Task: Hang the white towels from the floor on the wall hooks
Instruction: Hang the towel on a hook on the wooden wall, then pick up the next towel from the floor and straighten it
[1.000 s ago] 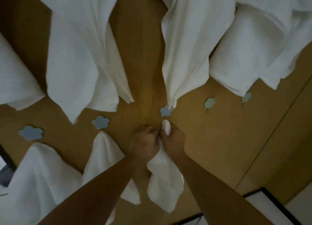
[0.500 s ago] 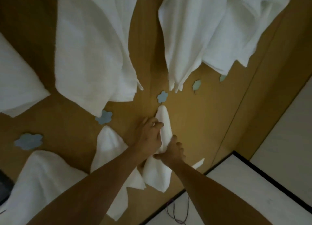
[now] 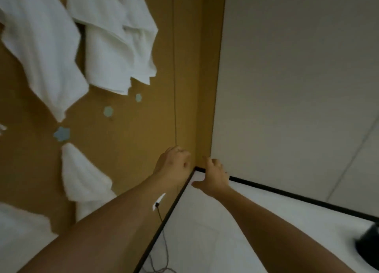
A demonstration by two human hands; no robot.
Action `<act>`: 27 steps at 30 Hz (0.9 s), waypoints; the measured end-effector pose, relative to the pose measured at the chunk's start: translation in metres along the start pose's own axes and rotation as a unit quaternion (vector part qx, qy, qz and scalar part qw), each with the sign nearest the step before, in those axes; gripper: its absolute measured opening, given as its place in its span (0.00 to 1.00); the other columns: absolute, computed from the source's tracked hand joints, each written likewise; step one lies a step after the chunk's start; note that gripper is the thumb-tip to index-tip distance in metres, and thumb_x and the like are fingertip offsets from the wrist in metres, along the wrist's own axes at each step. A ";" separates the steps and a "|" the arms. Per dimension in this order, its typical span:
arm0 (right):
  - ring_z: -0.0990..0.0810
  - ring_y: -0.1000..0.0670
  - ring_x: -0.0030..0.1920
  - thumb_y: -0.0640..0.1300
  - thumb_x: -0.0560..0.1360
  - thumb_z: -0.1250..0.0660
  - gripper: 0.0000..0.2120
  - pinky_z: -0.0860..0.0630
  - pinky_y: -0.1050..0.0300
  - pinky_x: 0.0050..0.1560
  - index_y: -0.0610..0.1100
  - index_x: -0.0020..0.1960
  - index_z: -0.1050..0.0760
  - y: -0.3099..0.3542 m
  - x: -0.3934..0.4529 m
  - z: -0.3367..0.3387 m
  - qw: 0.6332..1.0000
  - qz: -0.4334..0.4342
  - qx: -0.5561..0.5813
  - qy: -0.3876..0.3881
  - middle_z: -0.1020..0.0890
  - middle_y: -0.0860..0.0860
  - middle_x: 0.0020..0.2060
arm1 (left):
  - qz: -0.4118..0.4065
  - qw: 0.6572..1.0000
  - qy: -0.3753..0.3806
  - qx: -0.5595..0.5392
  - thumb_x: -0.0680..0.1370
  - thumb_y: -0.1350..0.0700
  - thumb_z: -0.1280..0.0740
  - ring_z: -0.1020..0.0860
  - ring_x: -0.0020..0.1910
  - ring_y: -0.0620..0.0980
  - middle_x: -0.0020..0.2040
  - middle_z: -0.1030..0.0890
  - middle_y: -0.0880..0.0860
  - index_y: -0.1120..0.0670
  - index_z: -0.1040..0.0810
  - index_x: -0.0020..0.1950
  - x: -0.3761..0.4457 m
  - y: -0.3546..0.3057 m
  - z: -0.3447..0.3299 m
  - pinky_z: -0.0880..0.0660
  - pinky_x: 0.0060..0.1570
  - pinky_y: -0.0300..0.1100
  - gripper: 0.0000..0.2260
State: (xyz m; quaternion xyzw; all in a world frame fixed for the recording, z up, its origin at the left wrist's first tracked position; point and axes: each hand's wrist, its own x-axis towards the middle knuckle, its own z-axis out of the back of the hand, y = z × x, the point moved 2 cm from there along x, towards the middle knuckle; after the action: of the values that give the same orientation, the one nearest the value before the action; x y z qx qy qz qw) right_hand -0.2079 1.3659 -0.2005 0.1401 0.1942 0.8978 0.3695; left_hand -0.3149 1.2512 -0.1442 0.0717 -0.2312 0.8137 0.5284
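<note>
Several white towels (image 3: 41, 53) hanging on the tan wall (image 3: 127, 141), biggest at upper left, a folded pair (image 3: 114, 47) just beside it, a smaller one (image 3: 82, 176) draping from a flower-shaped hook (image 3: 62, 133) lower down. Two more hooks (image 3: 108, 111) sitting bare between the towels and the wall corner. White floor (image 3: 225, 231) showing at lower right, no loose towel visible there from this angle. Both hands empty: left hand (image 3: 174, 163) loosely curled near the corner, right hand (image 3: 215, 175) half open, fingers (image 3: 211, 162) relaxed, holding nothing. Likely between towels, so next step probably turning down for another one. Worth grabbing by a corner or edge, bunching a small fold, then pushing that fold fully over a bare hook.
</note>
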 end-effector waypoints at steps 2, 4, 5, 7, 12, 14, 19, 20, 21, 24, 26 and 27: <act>0.33 0.41 0.68 0.62 0.65 0.25 0.48 0.33 0.43 0.65 0.51 0.76 0.47 -0.062 -0.021 0.038 0.999 -0.028 -0.024 -0.029 0.34 0.45 0.70 | -0.023 0.999 0.010 -0.038 0.79 0.55 0.39 0.26 0.57 0.51 0.59 0.26 0.49 0.51 0.23 0.65 0.010 -0.056 -0.029 0.25 0.51 0.43 0.15; 0.33 0.41 0.69 0.60 0.66 0.25 0.48 0.33 0.43 0.66 0.52 0.77 0.48 -0.124 -0.047 0.075 0.996 -0.060 -0.038 -0.055 0.34 0.45 0.71 | -0.047 0.997 0.028 -0.060 0.80 0.54 0.38 0.25 0.56 0.51 0.61 0.26 0.49 0.51 0.24 0.66 0.016 -0.116 -0.058 0.25 0.51 0.42 0.15; 0.33 0.41 0.69 0.60 0.66 0.25 0.48 0.33 0.43 0.66 0.52 0.77 0.48 -0.155 -0.062 0.092 0.994 -0.080 -0.044 -0.065 0.34 0.45 0.71 | -0.059 0.995 0.041 -0.070 0.80 0.54 0.38 0.25 0.57 0.52 0.62 0.26 0.50 0.52 0.24 0.67 0.017 -0.147 -0.074 0.26 0.52 0.42 0.16; 0.33 0.41 0.69 0.60 0.67 0.25 0.48 0.33 0.43 0.67 0.52 0.77 0.48 -0.215 -0.097 0.128 0.988 -0.117 -0.057 -0.085 0.34 0.45 0.71 | -0.091 0.991 0.067 -0.075 0.79 0.54 0.37 0.26 0.60 0.53 0.62 0.25 0.52 0.52 0.24 0.67 0.019 -0.212 -0.106 0.26 0.56 0.43 0.16; 0.35 0.42 0.71 0.60 0.67 0.25 0.47 0.34 0.42 0.68 0.52 0.77 0.47 -0.365 -0.204 0.209 0.960 -0.234 -0.070 -0.135 0.34 0.45 0.72 | -0.179 0.972 0.133 -0.078 0.79 0.50 0.37 0.28 0.63 0.52 0.66 0.26 0.51 0.49 0.26 0.69 0.004 -0.395 -0.173 0.28 0.62 0.45 0.18; 0.35 0.42 0.71 0.61 0.67 0.25 0.47 0.34 0.42 0.68 0.52 0.77 0.46 -0.398 -0.234 0.226 0.953 -0.257 -0.073 -0.140 0.34 0.46 0.72 | -0.200 0.966 0.143 -0.083 0.78 0.50 0.36 0.28 0.63 0.52 0.65 0.26 0.50 0.49 0.26 0.69 -0.003 -0.441 -0.186 0.28 0.62 0.46 0.19; 0.33 0.43 0.68 0.59 0.66 0.24 0.44 0.33 0.44 0.66 0.53 0.75 0.44 -0.503 -0.354 0.275 0.905 -0.381 -0.059 -0.180 0.32 0.46 0.69 | -0.307 0.925 0.205 -0.089 0.78 0.49 0.35 0.28 0.64 0.52 0.66 0.26 0.48 0.47 0.27 0.69 -0.046 -0.599 -0.243 0.28 0.63 0.47 0.19; 0.33 0.43 0.68 0.58 0.66 0.24 0.44 0.33 0.45 0.65 0.53 0.74 0.43 -0.523 -0.379 0.282 0.892 -0.406 -0.057 -0.188 0.32 0.46 0.69 | -0.335 0.913 0.217 -0.089 0.78 0.49 0.35 0.28 0.64 0.52 0.66 0.26 0.48 0.47 0.26 0.68 -0.057 -0.630 -0.253 0.28 0.62 0.47 0.18; 0.33 0.43 0.68 0.58 0.67 0.25 0.43 0.33 0.45 0.65 0.53 0.75 0.43 -0.541 -0.405 0.288 0.879 -0.432 -0.056 -0.194 0.32 0.46 0.69 | -0.361 0.899 0.229 -0.091 0.78 0.49 0.36 0.28 0.64 0.52 0.65 0.26 0.48 0.47 0.26 0.67 -0.068 -0.659 -0.265 0.28 0.62 0.47 0.18; 0.33 0.42 0.68 0.59 0.68 0.25 0.43 0.33 0.44 0.66 0.52 0.75 0.44 -0.589 -0.477 0.304 0.837 -0.505 -0.050 -0.204 0.33 0.45 0.70 | -0.429 0.857 0.269 -0.092 0.78 0.48 0.37 0.28 0.64 0.53 0.66 0.27 0.49 0.48 0.27 0.68 -0.100 -0.744 -0.298 0.28 0.61 0.48 0.18; 0.33 0.42 0.68 0.58 0.68 0.26 0.42 0.34 0.45 0.65 0.52 0.75 0.44 -0.621 -0.523 0.312 0.807 -0.549 -0.041 -0.213 0.33 0.45 0.69 | -0.478 0.825 0.286 -0.098 0.79 0.48 0.37 0.29 0.65 0.53 0.67 0.27 0.50 0.48 0.28 0.70 -0.123 -0.799 -0.321 0.29 0.63 0.49 0.19; 0.33 0.42 0.68 0.58 0.69 0.27 0.42 0.34 0.46 0.65 0.52 0.75 0.44 -0.637 -0.545 0.316 0.792 -0.570 -0.035 -0.217 0.33 0.46 0.69 | -0.500 0.808 0.294 -0.102 0.79 0.48 0.37 0.29 0.66 0.53 0.68 0.28 0.50 0.48 0.29 0.70 -0.135 -0.827 -0.332 0.30 0.64 0.49 0.20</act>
State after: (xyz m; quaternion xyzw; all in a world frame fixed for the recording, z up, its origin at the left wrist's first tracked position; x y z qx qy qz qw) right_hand 0.6797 1.4670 -0.2674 0.1826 0.1219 0.4763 0.8514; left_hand 0.5242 1.5668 -0.2372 -0.1192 -0.0784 0.3910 0.9093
